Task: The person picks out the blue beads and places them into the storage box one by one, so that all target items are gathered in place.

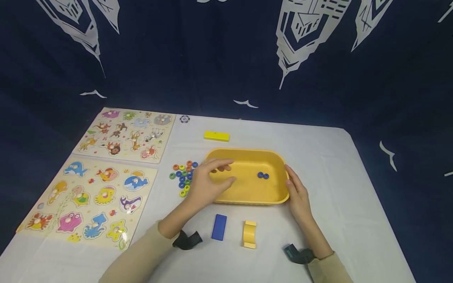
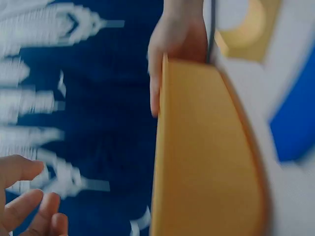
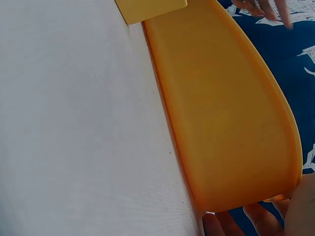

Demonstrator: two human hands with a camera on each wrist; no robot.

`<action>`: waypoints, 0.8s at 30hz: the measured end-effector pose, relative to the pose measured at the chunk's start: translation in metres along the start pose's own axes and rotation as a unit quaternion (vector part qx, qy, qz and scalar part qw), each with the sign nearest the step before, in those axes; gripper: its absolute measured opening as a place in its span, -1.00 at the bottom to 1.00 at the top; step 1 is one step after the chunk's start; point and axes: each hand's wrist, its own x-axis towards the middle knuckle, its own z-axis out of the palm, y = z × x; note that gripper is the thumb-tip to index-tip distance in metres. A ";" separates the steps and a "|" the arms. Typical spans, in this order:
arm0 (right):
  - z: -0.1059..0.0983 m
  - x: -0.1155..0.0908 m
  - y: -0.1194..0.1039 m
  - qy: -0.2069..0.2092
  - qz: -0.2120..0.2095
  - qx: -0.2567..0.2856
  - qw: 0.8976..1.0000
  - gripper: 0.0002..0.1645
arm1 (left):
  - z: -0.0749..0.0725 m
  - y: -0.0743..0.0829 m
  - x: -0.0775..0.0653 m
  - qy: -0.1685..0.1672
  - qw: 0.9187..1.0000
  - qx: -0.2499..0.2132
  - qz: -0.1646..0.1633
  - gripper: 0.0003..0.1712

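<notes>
A yellow plastic tray lies on the table, and two blue beads sit inside it, right of the middle. My left hand hovers over the tray's left end, thumb and fingers apart, with nothing seen between them. In the left wrist view its fingertips are spread beside the tray wall. My right hand holds the tray's right end, fingers and thumb at the rim. A pile of coloured ring beads lies left of the tray, partly hidden behind my left hand.
Two animal peg puzzle boards lie at the left. A yellow block is behind the tray. In front are a blue block and a yellow arch block. A dark patterned curtain hangs behind the table.
</notes>
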 end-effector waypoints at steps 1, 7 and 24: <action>0.000 0.000 0.000 0.000 0.001 0.000 1.000 -0.51 | -0.009 -0.006 -0.005 0.019 1.000 -0.013 -0.008 -0.59; -0.001 0.000 -0.001 0.004 0.004 -0.003 1.000 -0.51 | -0.052 -0.034 -0.031 0.116 0.988 -0.041 -0.092 -0.63; 0.000 -0.001 -0.003 -0.001 0.014 -0.005 1.000 -0.51 | -0.063 -0.120 -0.063 0.156 0.962 0.006 -0.224 -0.64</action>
